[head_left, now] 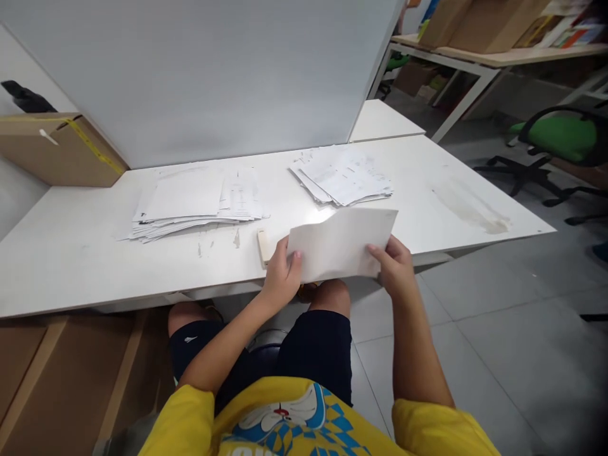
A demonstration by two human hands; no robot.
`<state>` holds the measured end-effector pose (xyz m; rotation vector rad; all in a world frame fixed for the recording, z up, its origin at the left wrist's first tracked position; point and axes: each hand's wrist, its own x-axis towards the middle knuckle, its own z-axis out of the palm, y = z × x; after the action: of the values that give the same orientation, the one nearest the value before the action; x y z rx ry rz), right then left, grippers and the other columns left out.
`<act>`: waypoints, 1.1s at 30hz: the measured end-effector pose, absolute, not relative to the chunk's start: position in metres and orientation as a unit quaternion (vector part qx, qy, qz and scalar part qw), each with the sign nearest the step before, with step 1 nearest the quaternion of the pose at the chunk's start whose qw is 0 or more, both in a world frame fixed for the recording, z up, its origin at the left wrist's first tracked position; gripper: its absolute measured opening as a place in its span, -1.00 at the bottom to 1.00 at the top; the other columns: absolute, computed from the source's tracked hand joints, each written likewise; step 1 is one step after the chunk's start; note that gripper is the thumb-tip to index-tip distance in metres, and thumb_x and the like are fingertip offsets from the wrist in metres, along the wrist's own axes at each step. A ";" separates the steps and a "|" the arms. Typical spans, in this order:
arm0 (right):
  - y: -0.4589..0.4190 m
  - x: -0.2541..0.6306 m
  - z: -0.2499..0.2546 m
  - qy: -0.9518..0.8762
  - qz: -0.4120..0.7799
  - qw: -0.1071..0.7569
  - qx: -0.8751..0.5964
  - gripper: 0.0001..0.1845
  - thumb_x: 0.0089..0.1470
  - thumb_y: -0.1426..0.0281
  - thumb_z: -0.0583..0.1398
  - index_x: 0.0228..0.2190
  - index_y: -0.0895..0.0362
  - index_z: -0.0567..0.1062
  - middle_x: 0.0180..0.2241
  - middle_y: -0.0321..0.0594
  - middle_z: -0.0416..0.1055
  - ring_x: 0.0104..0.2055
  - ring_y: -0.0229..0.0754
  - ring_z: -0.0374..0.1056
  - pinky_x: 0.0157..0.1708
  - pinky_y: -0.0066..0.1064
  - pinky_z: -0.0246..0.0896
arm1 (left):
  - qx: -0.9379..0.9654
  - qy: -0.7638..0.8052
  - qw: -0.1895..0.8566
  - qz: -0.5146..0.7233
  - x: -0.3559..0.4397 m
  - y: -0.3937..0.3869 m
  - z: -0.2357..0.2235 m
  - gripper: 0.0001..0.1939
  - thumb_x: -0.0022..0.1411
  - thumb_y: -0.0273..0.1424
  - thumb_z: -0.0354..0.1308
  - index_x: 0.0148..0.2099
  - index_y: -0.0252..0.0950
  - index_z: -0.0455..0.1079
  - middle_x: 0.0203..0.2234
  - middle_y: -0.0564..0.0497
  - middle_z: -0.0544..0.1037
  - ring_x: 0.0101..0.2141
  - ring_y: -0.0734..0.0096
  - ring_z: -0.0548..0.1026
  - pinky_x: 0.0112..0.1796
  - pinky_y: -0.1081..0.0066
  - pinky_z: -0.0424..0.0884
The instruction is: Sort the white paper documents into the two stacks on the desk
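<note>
Held up between both hands at the table's front edge is a white sheet of paper (339, 244), slightly bent along its top. My left hand (281, 273) pinches its left side with the thumb on the near face. On the other side, my right hand (394, 263) grips the sheet's right edge, thumb in front and fingers behind. Whether it is one sheet or more, I cannot tell. Just left of my left hand lies a small cream-coloured block-like object (263, 246). Beyond the sheet sits a fanned stack of papers (344, 174), and a larger paper stack (194, 199) lies to the left.
The white table (95, 253) runs along a tall white panel (213, 76). A cardboard box (61, 149) stands at its left end, and large cardboard (71, 380) leans below left. Right are a green office chair (563, 136) and another desk (498, 57).
</note>
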<state>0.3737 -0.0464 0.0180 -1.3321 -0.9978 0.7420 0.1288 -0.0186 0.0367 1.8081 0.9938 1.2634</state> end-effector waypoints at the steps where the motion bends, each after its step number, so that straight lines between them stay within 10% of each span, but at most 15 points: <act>1: -0.060 0.375 0.020 -0.433 0.360 0.574 -0.594 -0.59 -0.06 0.12 0.34 -0.18 0.06 0.57 -0.17 -0.17 0.58 -0.12 0.01 0.46 -0.19 -0.26 0.38 | 0.696 0.387 0.363 0.484 0.118 -0.033 0.039 -0.59 0.43 -0.20 -0.03 0.24 -0.23 0.18 0.04 -0.20 0.49 0.03 0.18 0.50 0.00 0.22 0.46; 5: -0.104 0.368 0.019 -0.379 0.526 0.458 -0.608 -0.53 -0.11 0.06 0.37 -0.21 0.08 0.60 -0.33 -0.15 0.60 -0.35 -0.01 0.50 -0.40 -0.27 0.39 | 0.668 0.440 0.403 0.444 0.075 -0.083 0.041 -0.32 0.41 -0.31 0.00 0.44 -0.20 -0.20 -0.24 -0.05 0.59 -0.31 0.37 0.55 -0.25 0.38 0.47; 13: -0.097 0.350 0.005 -0.299 0.583 0.409 -0.635 -0.58 -0.25 0.16 0.43 -0.30 0.10 0.62 -0.37 -0.13 0.60 -0.41 -0.03 0.50 -0.45 -0.29 0.39 | 0.722 0.561 0.284 0.288 0.043 -0.046 0.021 -0.60 0.26 -0.45 0.04 0.15 -0.22 0.30 -0.56 0.16 0.44 -0.60 0.44 0.39 -0.51 0.46 0.29; 21: -0.087 0.361 0.007 -0.286 0.567 0.427 -0.643 -0.65 -0.25 0.27 0.43 -0.32 0.09 0.61 -0.35 -0.18 0.60 -0.35 -0.07 0.50 -0.40 -0.34 0.40 | 0.881 0.327 0.083 0.331 0.031 0.006 0.015 -0.53 0.31 -0.59 -0.09 0.20 -0.26 0.33 0.06 -0.18 0.51 0.09 0.14 0.45 0.05 0.05 0.46; 33: -0.081 0.357 0.006 -0.318 0.576 0.407 -0.634 -0.66 -0.19 0.21 0.40 -0.32 0.07 0.60 -0.32 -0.16 0.60 -0.37 -0.07 0.49 -0.38 -0.29 0.41 | 0.909 0.234 0.099 0.329 0.018 0.033 0.011 -0.43 0.27 -0.70 -0.15 0.20 -0.23 0.38 0.12 -0.10 0.52 0.17 0.26 0.43 0.12 0.03 0.47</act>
<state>0.3570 -0.0811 0.0061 -1.5993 -0.8029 1.4516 0.0177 0.0329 0.0107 2.6898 0.6931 0.9743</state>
